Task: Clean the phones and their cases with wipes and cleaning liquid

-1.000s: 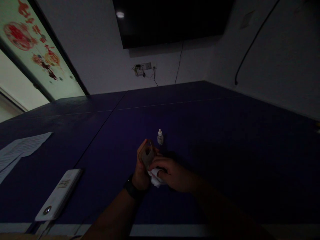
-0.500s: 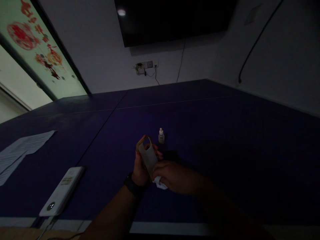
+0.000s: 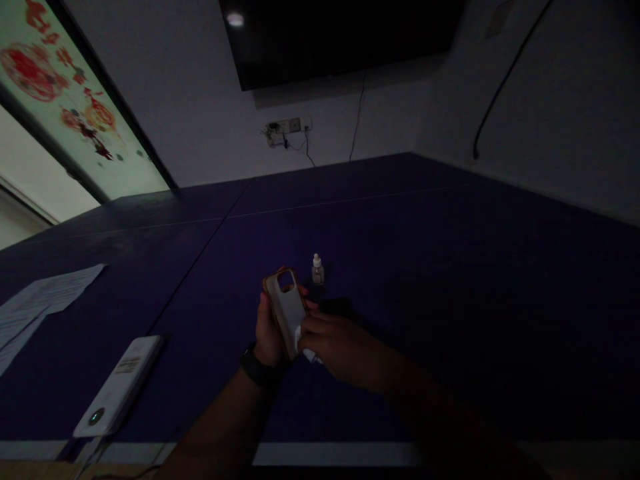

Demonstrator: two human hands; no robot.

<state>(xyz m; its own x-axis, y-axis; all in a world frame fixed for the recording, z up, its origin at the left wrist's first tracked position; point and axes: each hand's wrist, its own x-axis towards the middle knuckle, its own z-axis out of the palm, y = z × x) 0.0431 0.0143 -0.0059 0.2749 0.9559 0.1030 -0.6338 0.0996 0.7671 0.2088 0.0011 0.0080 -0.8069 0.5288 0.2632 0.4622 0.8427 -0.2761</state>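
Observation:
A phone case [image 3: 289, 303] with a large camera cutout at its top is held tilted, its pale inner side facing me. My left hand [image 3: 270, 333] wraps around it from the left and behind, and a dark watch sits on that wrist. Pressed to the lower right of the case is my right hand [image 3: 333, 347], its fingers closed on a white cloth or tissue [image 3: 311, 355], mostly hidden under them. Just beyond the case a small clear dropper bottle [image 3: 318, 272] with a white top stands upright on the blue table [image 3: 430, 253].
At the left front lies a white power bank [image 3: 117, 387] with a cable plugged into its near end. Printed sheets [image 3: 45, 300] lie farther left. A wall with sockets [image 3: 287, 127] and a dark screen [image 3: 345, 40] rises behind the table.
The case has turned so more of its inner face and its whole camera cutout show. My right hand with the cloth has moved slightly up along the case. The view has shifted a little.

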